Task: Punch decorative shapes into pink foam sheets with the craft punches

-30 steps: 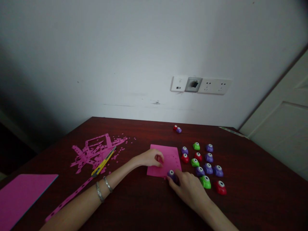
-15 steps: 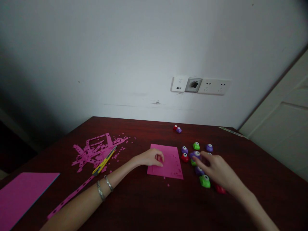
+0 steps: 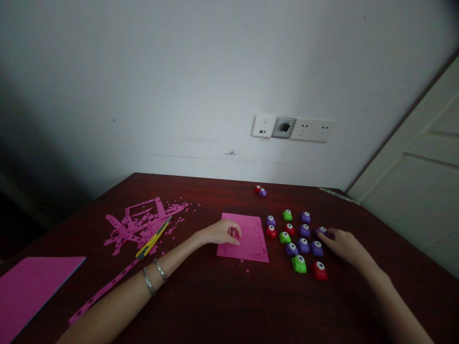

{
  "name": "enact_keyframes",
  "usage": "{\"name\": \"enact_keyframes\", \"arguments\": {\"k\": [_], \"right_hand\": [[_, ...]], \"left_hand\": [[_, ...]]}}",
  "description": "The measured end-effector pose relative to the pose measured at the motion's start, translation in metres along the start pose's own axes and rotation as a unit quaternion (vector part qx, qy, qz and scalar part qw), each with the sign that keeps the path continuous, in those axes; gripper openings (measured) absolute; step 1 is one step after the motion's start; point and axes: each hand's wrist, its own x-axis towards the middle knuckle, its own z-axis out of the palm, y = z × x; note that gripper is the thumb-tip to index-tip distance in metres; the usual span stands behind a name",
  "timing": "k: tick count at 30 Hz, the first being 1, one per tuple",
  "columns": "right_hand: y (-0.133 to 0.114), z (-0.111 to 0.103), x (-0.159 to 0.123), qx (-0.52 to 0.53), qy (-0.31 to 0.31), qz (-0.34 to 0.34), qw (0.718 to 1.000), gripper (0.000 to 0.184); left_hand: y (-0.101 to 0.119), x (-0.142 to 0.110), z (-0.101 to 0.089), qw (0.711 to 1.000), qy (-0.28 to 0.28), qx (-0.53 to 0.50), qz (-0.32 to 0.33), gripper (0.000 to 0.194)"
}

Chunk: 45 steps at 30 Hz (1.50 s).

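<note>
My left hand (image 3: 224,232) rests with curled fingers on the left edge of a small pink card (image 3: 247,239) and presses it to the dark wooden table (image 3: 229,296). My right hand (image 3: 342,243) reaches to the right side of a cluster of small punches (image 3: 299,239) in purple, green and red. Its fingertips pinch a purple punch (image 3: 321,231) that sits on the table at the cluster's right edge. A green punch (image 3: 298,263) and a red punch (image 3: 318,270) stand nearest to me.
Pink paper scraps (image 3: 139,224) and a yellow utility knife (image 3: 153,238) lie at the left. A long pink strip (image 3: 103,289) and a large pink sheet (image 3: 28,291) lie nearer me. Two tiny punches (image 3: 260,191) sit near the wall, under wall sockets (image 3: 294,129).
My right hand carried a purple punch from the card's near edge across to the right side of the cluster. The left hand stayed on the card.
</note>
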Motion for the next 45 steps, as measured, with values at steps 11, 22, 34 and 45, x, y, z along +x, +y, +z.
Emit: {"name": "enact_keyframes", "arguments": {"k": [11, 22, 34, 45], "right_hand": [[-0.008, -0.012, -0.011, -0.022, 0.005, 0.037, 0.999, 0.056], [-0.136, -0.016, -0.074, 0.038, 0.093, -0.293, 0.951, 0.026], [-0.162, 0.015, -0.088, -0.008, -0.011, -0.365, 0.931, 0.035], [-0.164, 0.02, -0.089, -0.017, -0.012, -0.339, 0.941, 0.035]], "left_hand": [[-0.003, 0.0, 0.002, 1.0, 0.006, 0.002, 0.005, 0.019], [0.002, -0.003, 0.001, 1.0, 0.01, 0.013, -0.007, 0.021], [0.002, -0.001, 0.003, 1.0, 0.017, 0.021, 0.002, 0.021], [0.013, 0.01, -0.005, 0.999, 0.039, -0.003, 0.008, 0.017]]}}
